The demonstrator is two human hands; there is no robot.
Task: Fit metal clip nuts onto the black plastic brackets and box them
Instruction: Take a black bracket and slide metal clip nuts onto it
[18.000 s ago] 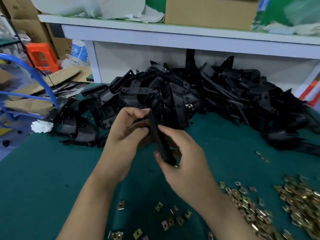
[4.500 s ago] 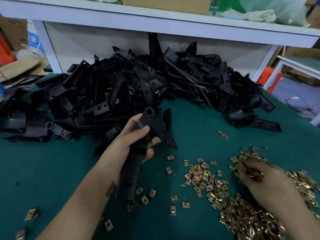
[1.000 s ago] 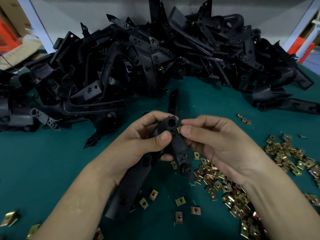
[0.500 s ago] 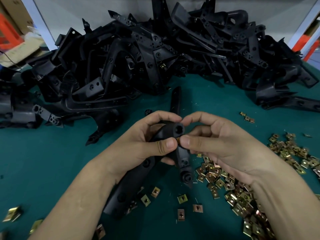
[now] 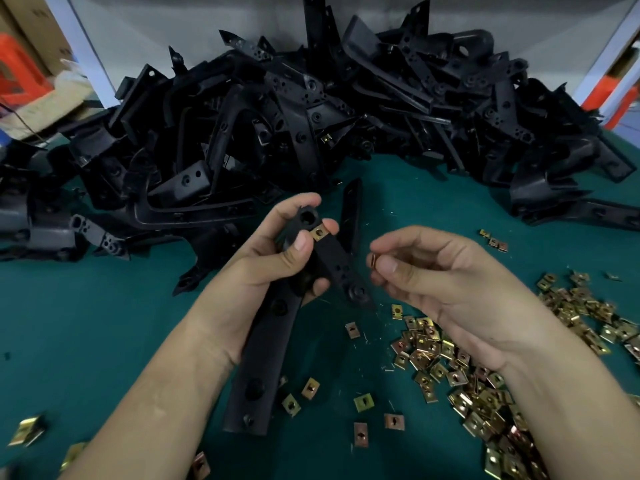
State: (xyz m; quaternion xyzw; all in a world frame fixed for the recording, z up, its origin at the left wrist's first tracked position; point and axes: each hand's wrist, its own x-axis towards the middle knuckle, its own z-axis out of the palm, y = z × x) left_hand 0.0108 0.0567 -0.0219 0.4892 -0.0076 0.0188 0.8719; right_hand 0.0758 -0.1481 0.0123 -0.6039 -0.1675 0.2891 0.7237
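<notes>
No lettering, label, brand or number can be read on anything here.

1. A black plastic bracket (image 5: 266, 355) is gripped near its upper end by the left hand (image 5: 263, 261), above the green table (image 5: 86, 341).
2. A brass-coloured clip nut (image 5: 319, 233) is seated on the bracket, just below its round top hole.
3. A second clip nut (image 5: 374, 260) is pinched between thumb and forefinger of the right hand (image 5: 450, 282), just right of the bracket and apart from it.
4. Loose clip nuts (image 5: 467, 368) are scattered on the table to the bracket's right and below it.
5. A pile of black brackets (image 5: 311, 116) is heaped beyond the bracket.
</notes>
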